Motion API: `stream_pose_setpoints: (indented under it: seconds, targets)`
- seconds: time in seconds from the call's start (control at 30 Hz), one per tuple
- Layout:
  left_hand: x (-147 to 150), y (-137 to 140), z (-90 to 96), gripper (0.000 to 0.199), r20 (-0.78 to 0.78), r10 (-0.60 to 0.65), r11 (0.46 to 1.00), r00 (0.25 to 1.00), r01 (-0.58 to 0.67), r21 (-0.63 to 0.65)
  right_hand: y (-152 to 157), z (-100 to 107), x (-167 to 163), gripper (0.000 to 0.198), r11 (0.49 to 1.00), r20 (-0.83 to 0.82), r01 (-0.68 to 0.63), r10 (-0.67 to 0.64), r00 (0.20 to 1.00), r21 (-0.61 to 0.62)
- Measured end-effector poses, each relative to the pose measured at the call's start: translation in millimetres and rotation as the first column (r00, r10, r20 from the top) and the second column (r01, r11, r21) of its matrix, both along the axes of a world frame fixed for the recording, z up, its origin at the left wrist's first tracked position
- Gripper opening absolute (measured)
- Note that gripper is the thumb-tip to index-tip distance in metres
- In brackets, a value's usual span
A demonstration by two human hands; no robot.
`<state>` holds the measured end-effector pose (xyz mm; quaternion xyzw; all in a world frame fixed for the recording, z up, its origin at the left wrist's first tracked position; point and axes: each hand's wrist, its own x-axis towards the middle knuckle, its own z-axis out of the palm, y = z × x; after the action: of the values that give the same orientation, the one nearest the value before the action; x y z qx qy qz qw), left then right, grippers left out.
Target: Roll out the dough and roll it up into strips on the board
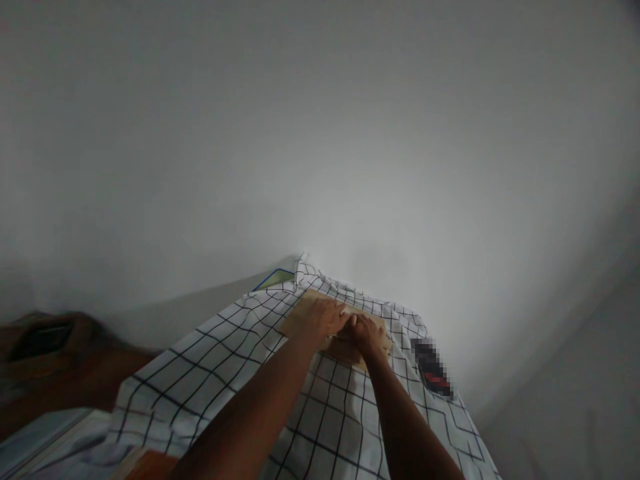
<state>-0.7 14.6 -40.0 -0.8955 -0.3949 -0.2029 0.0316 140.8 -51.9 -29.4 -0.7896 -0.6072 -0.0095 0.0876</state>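
Head view: my left hand (pixel 329 317) lay palm down on a flat brown sheet (pixel 300 315), its fingers lightly bent and reaching toward my other hand. My right hand (pixel 368 333) was set just beside it over the sheet's right part, with its fingers curled more tightly inward. Between the two sets of fingers the gap was small, and my own knuckles hid most of it, so I cannot tell whether either hand had pinched an edge or only pressed down. The sheet rested on a white cloth (pixel 327 407) with a grid of dark lines, near its far edge by the pale wall (pixel 320 147). To the right of my right hand, well apart from it, sat a dark object (pixel 431 368) with a red band; it was blurred into blocks, so any label on it was unreadable. Beyond the cloth's far left edge showed a blue-edged panel (pixel 275 278), its surface too small to make out any writing.
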Motion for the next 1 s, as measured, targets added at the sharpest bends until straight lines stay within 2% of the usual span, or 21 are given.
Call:
stream_pose_setpoints:
  seconds: [0.1, 0.2, 0.37, 0.63, 0.77, 1.0]
  targets:
    - [-6, -10, -6.2, 0.048, 0.016, 0.048, 0.999, 0.999, -0.048, -0.018, -12, -1, -6, 0.052, 1.0, -0.001, 0.017, -0.017, 1.0, 0.013]
    - [-13, -22, -12.6, 0.051, 0.037, 0.045, 0.998, 0.998, -0.043, -0.037, -30, -1, -11, 0.052, 1.0, 0.042, 0.008, -0.009, 0.999, 0.021]
    - [-28, -52, -21.1, 0.055, 0.065, 0.036, 0.999, 0.997, -0.036, 0.007, -58, -4, -20, 0.053, 0.999, 0.083, -0.032, 0.029, 0.996, 0.038]
    - [-52, -96, -35.0, 0.057, 0.06, 0.032, 0.998, 0.998, -0.035, 0.056, -85, -39, -29, 0.057, 0.992, 0.068, -0.024, 0.016, 0.998, 0.126]
    - [-57, -100, -43.1, 0.06, 0.065, 0.027, 0.995, 0.998, -0.033, 0.092, -90, -45, -29, 0.057, 0.989, 0.068, -0.043, 0.034, 0.997, 0.14]
    - [-48, -85, -55.5, 0.058, 0.102, 0.047, 0.993, 0.994, -0.058, 0.108, -79, -40, -24, 0.058, 0.993, 0.04, -0.055, 0.051, 0.998, 0.108]
